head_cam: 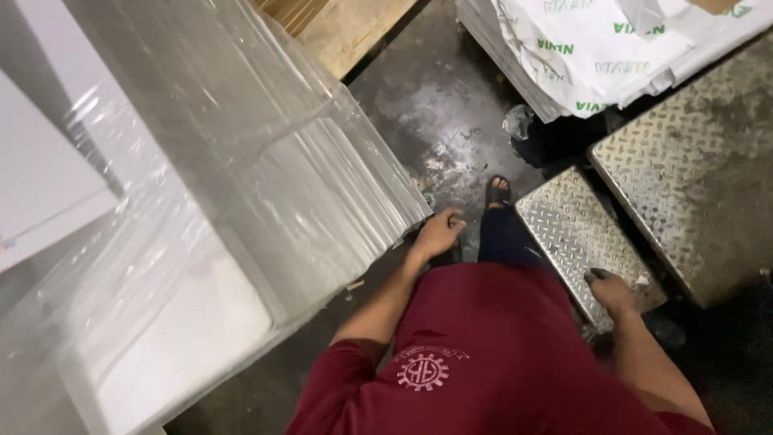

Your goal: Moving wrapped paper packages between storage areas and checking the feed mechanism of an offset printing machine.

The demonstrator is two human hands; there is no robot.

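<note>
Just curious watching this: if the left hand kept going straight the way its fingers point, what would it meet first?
Probably the plastic-wrapped stack of white sheets: the left hand is beside its corner, though depth is unclear.

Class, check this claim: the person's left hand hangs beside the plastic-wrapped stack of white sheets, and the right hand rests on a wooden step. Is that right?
Not quite. The head view shows the right hand resting on a metal tread-plate step, not a wooden one. The rest holds: the left hand hangs beside the plastic-wrapped stack of white sheets.
</note>
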